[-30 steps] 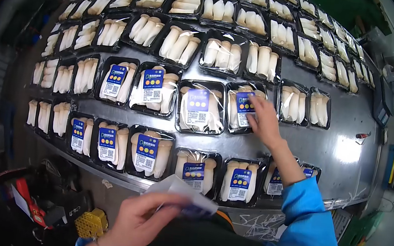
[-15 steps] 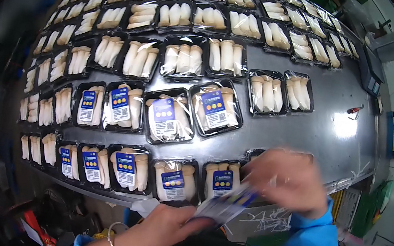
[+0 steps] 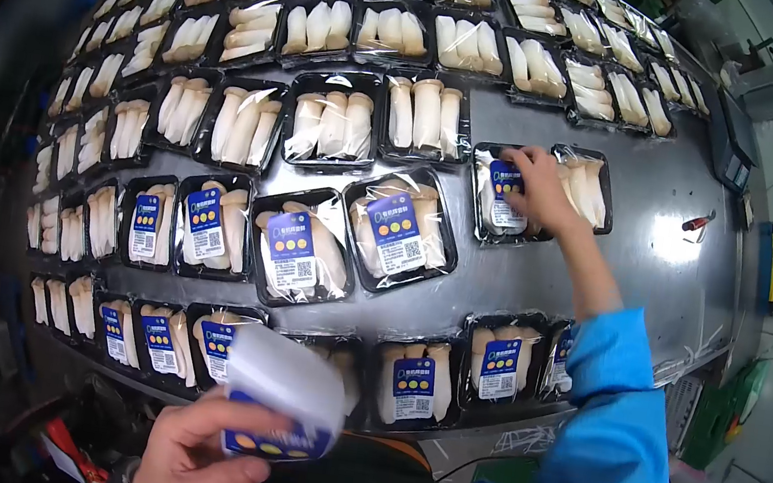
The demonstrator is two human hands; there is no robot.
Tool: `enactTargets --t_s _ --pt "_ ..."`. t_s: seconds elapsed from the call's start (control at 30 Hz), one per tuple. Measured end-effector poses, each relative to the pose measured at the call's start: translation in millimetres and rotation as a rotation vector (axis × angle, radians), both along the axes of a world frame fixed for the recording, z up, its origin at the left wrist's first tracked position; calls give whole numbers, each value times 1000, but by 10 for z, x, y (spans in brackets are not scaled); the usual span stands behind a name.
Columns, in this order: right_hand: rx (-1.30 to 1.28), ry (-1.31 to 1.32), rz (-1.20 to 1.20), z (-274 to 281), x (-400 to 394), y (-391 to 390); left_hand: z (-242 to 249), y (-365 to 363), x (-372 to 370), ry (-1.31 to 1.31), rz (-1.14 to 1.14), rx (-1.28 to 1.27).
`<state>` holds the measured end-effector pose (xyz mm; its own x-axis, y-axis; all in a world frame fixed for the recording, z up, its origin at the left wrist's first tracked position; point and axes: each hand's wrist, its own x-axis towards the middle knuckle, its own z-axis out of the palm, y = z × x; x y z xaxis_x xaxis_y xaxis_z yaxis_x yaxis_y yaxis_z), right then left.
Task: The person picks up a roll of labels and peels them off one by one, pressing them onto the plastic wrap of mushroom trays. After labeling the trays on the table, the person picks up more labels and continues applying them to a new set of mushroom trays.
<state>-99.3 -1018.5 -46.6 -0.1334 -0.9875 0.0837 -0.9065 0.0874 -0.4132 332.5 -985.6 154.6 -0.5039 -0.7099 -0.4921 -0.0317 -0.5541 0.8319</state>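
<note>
My left hand is closed on a small stack of blue and white labels near the table's front edge. Farther off, my right hand presses with its fingers on a blue label, which lies on a wrapped black tray of mushrooms. The label stands upright on the left part of that tray. Just right of the hand, partly behind it, is an unlabelled mushroom tray. Labelled trays lie to the left, and more line the front edge.
Rows of unlabelled mushroom trays cover the back of the metal table. A small red tool lies at the right. Beyond it stands a grey device. Paper strips hang near the front edge.
My right hand has moved from the labels out to the tray farther back, where a label now shows. My left hand has shifted left with the labels. The view has shifted slightly.
</note>
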Motion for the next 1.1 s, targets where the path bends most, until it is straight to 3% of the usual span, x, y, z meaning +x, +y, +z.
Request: enactTargets --t_s 0.03,0.07,0.13,0.2,0.23,0.27,0.3,0.37,0.4,0.47,0.5,0.53,0.57,0.6,0.63,0.67,0.73,0.8,0.83,0.9,0.93,1.0,1.07,1.1 --pt "-239 214 -42 -20 55 73 -94 60 99 38 -70 -39" --pt "-241 215 -43 -40 70 170 -125 62 89 77 -138 -78" --pt "-114 171 -34 -68 95 403 80 117 -409 -144 46 -108" --pt "184 -330 -135 350 576 561 97 52 -512 -256 1 -264" --pt "165 -600 -94 802 966 632 102 -12 -515 -353 -207 -471" --pt "130 -869 129 1109 1191 748 104 -32 -524 -443 -429 -672" --pt "131 -1105 198 1437 1479 870 -16 23 -548 -387 -344 -822" --pt "215 -1013 472 1719 1645 950 -77 33 -567 -378 -453 -827" --pt "209 -1011 462 1714 1613 974 -110 38 -570 -380 -552 -824" --pt "211 -909 344 1704 1402 922 -335 155 -577 -441 -609 -497" --pt "-88 -457 417 1761 1063 810 -510 235 -437 -528 -617 -416" --pt "-114 -987 -33 1788 814 811 -629 251 -290 -613 -631 -330" --pt "-260 -515 83 1859 334 596 -580 216 -232 -525 -496 -241" --pt "-220 -237 102 1872 -128 480 -492 191 -172 -435 -354 -147" --pt "22 -98 52 1802 -503 384 -441 114 -108 -348 -241 50" --pt "197 -22 55 1609 -750 302 -368 10 -202 -162 -96 89" --pt "482 79 96 1000 -1158 156 -179 -135 -273 19 -70 96" --pt "517 119 -42 352 -1390 149 -94 -142 -335 97 -59 58" --pt "509 161 -155 232 -1312 168 -159 -64 -283 92 74 -17" --pt "520 204 -263 44 -1194 280 -28 22 -233 -105 43 75" --pt "389 213 -262 -26 -1181 357 108 19 -391 -251 111 85" --pt "260 231 -263 -106 -1067 539 -102 -17 60 -168 -274 49" --pt "-345 327 -257 -143 -856 691 -130 14 -151 -292 -252 -211" --pt "-171 264 -339 -251 -879 735 -96 44 -245 -384 -131 -171"
